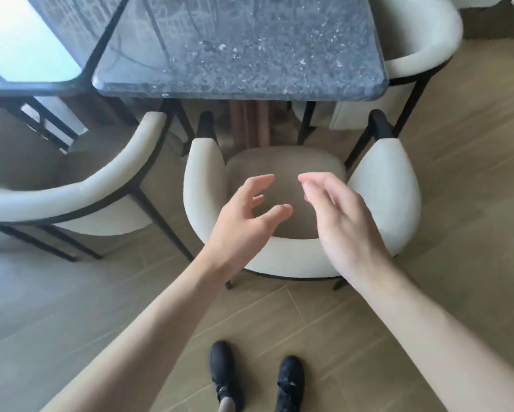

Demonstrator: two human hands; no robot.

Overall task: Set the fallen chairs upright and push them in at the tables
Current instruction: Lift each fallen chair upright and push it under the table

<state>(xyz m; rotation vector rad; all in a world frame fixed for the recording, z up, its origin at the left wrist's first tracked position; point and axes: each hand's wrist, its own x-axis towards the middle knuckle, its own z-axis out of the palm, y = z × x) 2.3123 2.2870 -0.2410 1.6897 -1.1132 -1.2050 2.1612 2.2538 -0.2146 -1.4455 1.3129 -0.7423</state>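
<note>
A cream armchair (pixel 383 185) with a curved back, tan seat and black legs stands upright in front of me, facing the dark speckled stone table (pixel 241 46). Its seat front sits just short of the table edge. My left hand (pixel 244 221) hovers over the seat and backrest with fingers spread and curled, holding nothing. Beside it, my right hand (pixel 339 221) hangs above the backrest, fingers loosely apart, empty. Neither hand touches the chair.
A second cream chair (pixel 80 188) stands upright at left, by a glossy neighbouring table (pixel 18 40). A third cream chair (pixel 428 34) sits at the table's right side. My two black shoes (pixel 255 379) stand on the wood-plank floor behind the middle chair.
</note>
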